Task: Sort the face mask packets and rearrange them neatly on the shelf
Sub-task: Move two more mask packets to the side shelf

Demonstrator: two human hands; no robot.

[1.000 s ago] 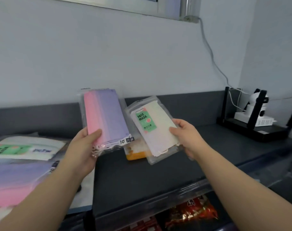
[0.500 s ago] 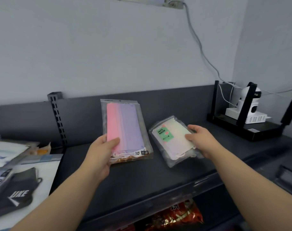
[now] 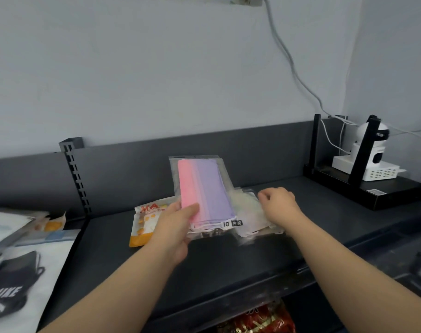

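My left hand [image 3: 173,227] grips a clear packet of pink and purple masks [image 3: 204,188] by its lower left corner, thumb on top, and holds it tilted up over the dark shelf [image 3: 228,265]. A pale mask packet [image 3: 248,215] lies flat on the shelf, its left part tucked under the pink and purple packet. My right hand [image 3: 279,203] rests on the pale packet with loosely curled fingers. An orange mask packet [image 3: 144,222] lies on the shelf, partly hidden behind my left hand.
The neighbouring shelf section on the left holds white packets [image 3: 10,224] and a black mask packet [image 3: 12,284]. A slotted upright [image 3: 75,174] divides the sections. A black router [image 3: 349,188] and a white camera [image 3: 373,152] stand at the right. Red snack bags [image 3: 260,318] lie below.
My right hand lowered the pale packet flat onto the shelf and slid it left under the pink and purple packet. My left hand stays on its packet. The orange packet has come into view.
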